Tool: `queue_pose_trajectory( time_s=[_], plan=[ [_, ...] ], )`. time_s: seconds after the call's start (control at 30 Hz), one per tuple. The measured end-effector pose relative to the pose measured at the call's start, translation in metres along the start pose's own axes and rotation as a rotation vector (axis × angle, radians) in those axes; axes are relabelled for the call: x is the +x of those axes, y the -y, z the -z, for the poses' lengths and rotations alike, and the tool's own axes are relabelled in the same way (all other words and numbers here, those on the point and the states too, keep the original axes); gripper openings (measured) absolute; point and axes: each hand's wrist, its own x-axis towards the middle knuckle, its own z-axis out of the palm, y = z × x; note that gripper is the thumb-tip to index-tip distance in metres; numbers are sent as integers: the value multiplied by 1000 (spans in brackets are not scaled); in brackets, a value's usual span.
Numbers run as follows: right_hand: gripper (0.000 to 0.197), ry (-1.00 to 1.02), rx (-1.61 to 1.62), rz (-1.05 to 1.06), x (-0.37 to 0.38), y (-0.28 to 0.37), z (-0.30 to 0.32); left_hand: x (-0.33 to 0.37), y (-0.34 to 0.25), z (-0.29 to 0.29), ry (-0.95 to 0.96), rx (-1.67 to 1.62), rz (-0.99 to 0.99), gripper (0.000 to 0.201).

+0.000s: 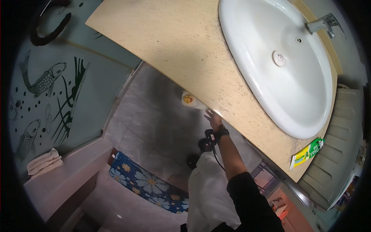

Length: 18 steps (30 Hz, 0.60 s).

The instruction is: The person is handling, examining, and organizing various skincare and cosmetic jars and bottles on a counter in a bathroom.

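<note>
My right hand reaches in from the lower right, just below the front edge of the beige countertop. Its fingers are stretched out and apart, partly tucked beside the edge. Close to the fingertips is a white packet-like thing with a round yellow and red patch; the counter edge covers part of it. Whether the fingers touch it is hard to see. A dark device is strapped at the right wrist. My left hand is out of view.
A white oval sink with a chrome faucet is set in the countertop. A green and yellow toothpaste tube lies near its corner. Left are a frosted fish-patterned glass panel, a folded towel and a blue flowered mat.
</note>
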Motion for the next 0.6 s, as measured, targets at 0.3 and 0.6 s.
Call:
queue_pose_trajectory(
  time_s=[0.3, 0.6],
  plan=[
    [63, -116, 86, 72, 11, 63, -72, -3, 5, -13, -72, 238, -188, 26],
    [76, -283, 61, -9, 37, 73, -15, 63, 187, 11, 19, 866, -531, 25]
  ],
)
